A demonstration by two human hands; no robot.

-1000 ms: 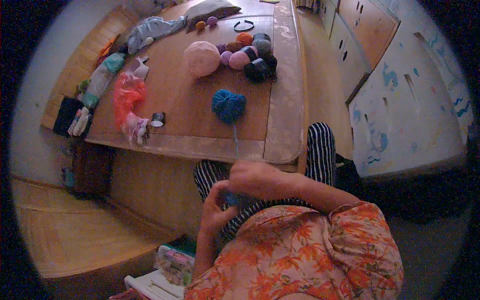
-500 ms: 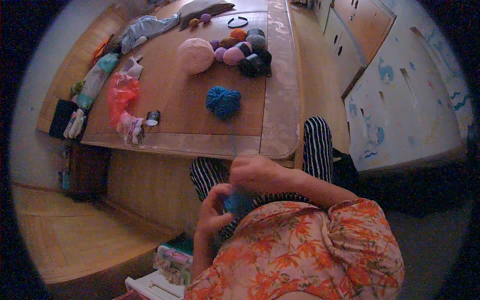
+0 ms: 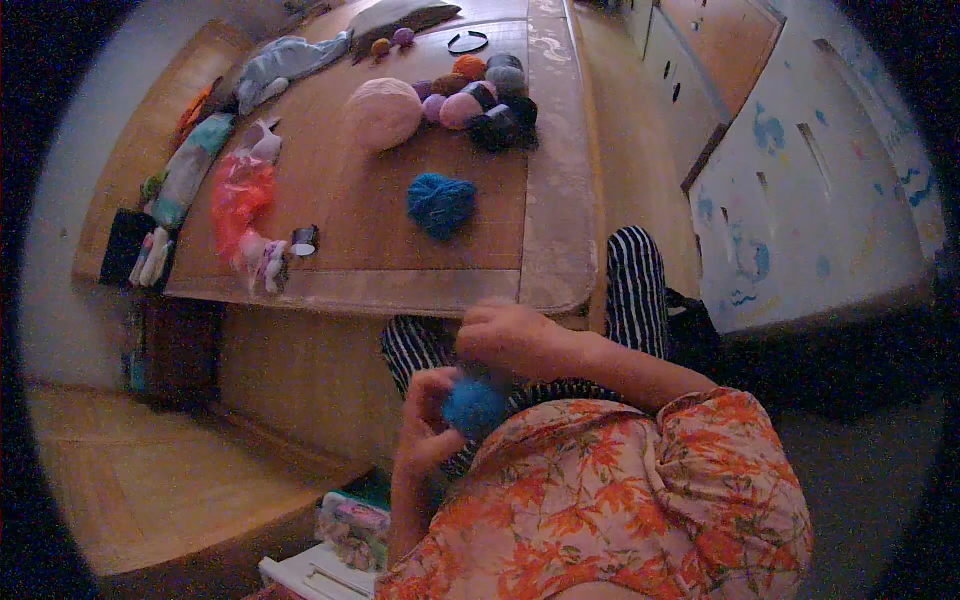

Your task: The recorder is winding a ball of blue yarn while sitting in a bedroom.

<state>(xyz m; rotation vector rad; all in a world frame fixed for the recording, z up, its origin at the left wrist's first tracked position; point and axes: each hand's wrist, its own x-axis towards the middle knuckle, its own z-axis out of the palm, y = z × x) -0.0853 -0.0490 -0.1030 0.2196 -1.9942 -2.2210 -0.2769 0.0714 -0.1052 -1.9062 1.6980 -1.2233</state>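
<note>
My left hand (image 3: 425, 420) is curled round a small ball of blue yarn (image 3: 475, 407) above my lap. Just above that ball, my right hand (image 3: 505, 333) is closed, its fingers slightly blurred. Half a second ago a thin blue strand ran to this hand from a loose skein of blue yarn (image 3: 440, 205); now the strand is too faint to make out. The skein lies near the front of the wooden table (image 3: 370, 235), in front of my hands.
Behind the skein sit a large pink yarn ball (image 3: 385, 113) and several smaller balls, with black yarn (image 3: 497, 127) beside them. A red plastic bag (image 3: 243, 200) and a small round container (image 3: 305, 240) lie to the left. A black headband (image 3: 467, 43) is farther back.
The blue ball in my left hand shows more fully now. My right hand has risen slightly and drawn away from it. The skein stays in place on the table.
</note>
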